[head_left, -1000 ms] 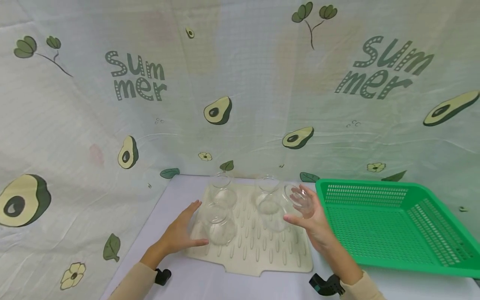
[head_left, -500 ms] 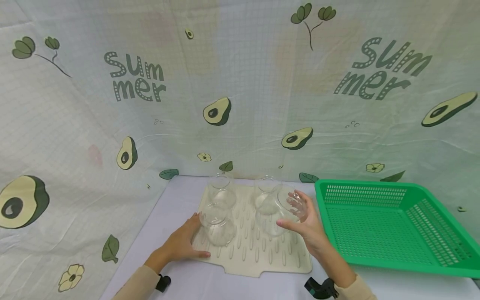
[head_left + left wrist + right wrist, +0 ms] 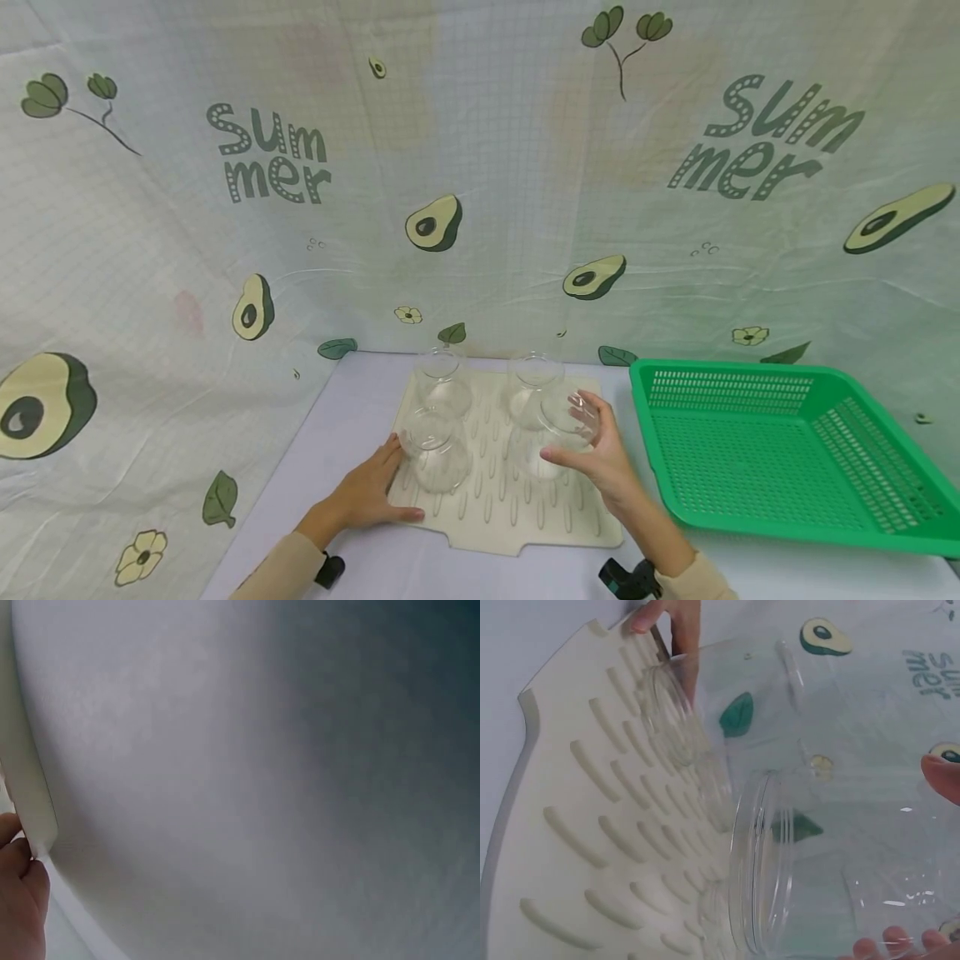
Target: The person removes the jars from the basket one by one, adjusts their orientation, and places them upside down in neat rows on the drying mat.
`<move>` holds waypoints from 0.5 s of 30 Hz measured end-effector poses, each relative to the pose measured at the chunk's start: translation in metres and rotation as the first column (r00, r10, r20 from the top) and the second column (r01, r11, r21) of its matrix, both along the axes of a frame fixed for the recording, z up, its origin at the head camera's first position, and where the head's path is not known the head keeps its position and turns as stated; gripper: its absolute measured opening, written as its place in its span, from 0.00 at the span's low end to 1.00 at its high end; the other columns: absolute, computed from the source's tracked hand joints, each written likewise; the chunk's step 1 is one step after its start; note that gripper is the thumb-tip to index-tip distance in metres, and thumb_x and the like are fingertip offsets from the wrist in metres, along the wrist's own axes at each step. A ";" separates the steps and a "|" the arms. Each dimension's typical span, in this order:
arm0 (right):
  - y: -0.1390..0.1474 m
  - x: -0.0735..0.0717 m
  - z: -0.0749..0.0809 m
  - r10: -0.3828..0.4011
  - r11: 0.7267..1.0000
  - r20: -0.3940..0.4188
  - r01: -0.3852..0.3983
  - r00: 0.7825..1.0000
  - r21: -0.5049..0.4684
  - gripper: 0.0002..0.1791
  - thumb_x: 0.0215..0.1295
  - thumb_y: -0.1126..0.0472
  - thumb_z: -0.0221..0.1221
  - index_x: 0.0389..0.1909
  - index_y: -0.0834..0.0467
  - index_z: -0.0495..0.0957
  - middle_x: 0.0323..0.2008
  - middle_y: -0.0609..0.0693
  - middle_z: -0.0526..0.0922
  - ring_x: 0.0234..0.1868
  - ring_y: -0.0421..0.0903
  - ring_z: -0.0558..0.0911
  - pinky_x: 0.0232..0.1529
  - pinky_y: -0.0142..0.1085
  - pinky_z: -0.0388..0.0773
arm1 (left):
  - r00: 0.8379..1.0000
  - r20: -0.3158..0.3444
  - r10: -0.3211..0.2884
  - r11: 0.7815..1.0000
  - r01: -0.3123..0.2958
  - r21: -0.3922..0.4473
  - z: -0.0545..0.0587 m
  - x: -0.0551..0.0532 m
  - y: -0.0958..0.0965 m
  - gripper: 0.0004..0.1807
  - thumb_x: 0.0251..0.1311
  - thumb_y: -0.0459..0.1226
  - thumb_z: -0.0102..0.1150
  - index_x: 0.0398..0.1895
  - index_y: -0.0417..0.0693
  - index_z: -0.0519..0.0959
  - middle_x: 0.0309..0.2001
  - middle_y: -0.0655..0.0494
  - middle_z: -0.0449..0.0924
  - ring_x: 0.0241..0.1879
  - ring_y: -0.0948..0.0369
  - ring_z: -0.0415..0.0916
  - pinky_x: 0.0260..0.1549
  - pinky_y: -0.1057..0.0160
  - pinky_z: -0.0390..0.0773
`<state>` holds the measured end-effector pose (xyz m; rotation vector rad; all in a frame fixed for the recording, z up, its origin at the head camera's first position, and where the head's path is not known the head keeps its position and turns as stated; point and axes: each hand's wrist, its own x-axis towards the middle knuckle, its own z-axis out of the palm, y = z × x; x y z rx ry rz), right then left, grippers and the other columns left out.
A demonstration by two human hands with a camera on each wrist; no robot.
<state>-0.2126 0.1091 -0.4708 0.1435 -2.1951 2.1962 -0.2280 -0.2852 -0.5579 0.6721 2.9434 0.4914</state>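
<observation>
My right hand (image 3: 600, 462) holds a clear glass jar (image 3: 840, 862) from the right, thumb and fingers spread round its sides. The jar is upside down, its threaded rim close over the cream drying mat (image 3: 517, 508). Three more clear jars stand upside down on the mat: a front-left jar (image 3: 441, 458), a back-left jar (image 3: 442, 387) and a back-right jar (image 3: 532, 387). My left hand (image 3: 367, 492) is at the mat's front-left corner, fingers along the left edge and thumb at the front edge. In the left wrist view only the hand's fingertips show, beside the mat's edge.
A green perforated plastic basket (image 3: 750, 525) stands to the right of the mat. Everything rests on a white-covered table (image 3: 405, 575). Behind it hangs a pale cloth (image 3: 517, 167) printed with avocados and leaves.
My right hand has carried the jar left and down toward the front-right part of the mat. My left hand has moved slightly down to the mat's front-left corner.
</observation>
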 end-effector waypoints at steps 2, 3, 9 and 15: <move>-0.002 -0.001 -0.002 -0.007 1.000 0.003 0.007 1.000 0.014 0.56 0.46 0.69 0.76 0.74 0.56 0.53 0.72 0.56 0.60 0.72 0.57 0.59 0.64 0.62 0.60 | 1.000 0.004 0.002 1.000 -0.002 -0.014 0.000 0.000 0.000 0.69 0.43 0.77 0.58 0.78 0.39 0.53 0.78 0.41 0.48 0.76 0.44 0.47 0.66 0.42 0.63; -0.003 -0.001 -0.004 -0.011 1.000 0.007 0.011 1.000 0.024 0.57 0.45 0.68 0.77 0.74 0.56 0.53 0.73 0.56 0.60 0.72 0.57 0.59 0.65 0.62 0.59 | 1.000 0.006 0.002 1.000 -0.002 -0.021 0.000 0.000 0.000 0.69 0.43 0.78 0.58 0.78 0.39 0.53 0.78 0.41 0.48 0.76 0.44 0.46 0.66 0.43 0.63; -0.009 -0.004 -0.009 -0.031 0.996 0.021 0.029 0.999 0.088 0.60 0.43 0.67 0.79 0.75 0.57 0.52 0.74 0.58 0.58 0.73 0.58 0.58 0.69 0.63 0.51 | 1.000 0.014 -0.007 0.999 0.007 -0.042 0.000 0.000 0.000 0.69 0.42 0.78 0.57 0.77 0.38 0.54 0.77 0.38 0.48 0.76 0.44 0.47 0.66 0.44 0.63; -0.011 -0.005 -0.015 -0.031 0.991 0.019 0.029 0.999 0.131 0.62 0.42 0.66 0.80 0.75 0.57 0.51 0.74 0.58 0.58 0.74 0.57 0.58 0.70 0.61 0.50 | 1.000 0.001 -0.019 0.999 0.019 -0.051 0.000 -0.001 0.000 0.68 0.43 0.77 0.58 0.77 0.38 0.55 0.77 0.37 0.49 0.75 0.42 0.47 0.66 0.43 0.64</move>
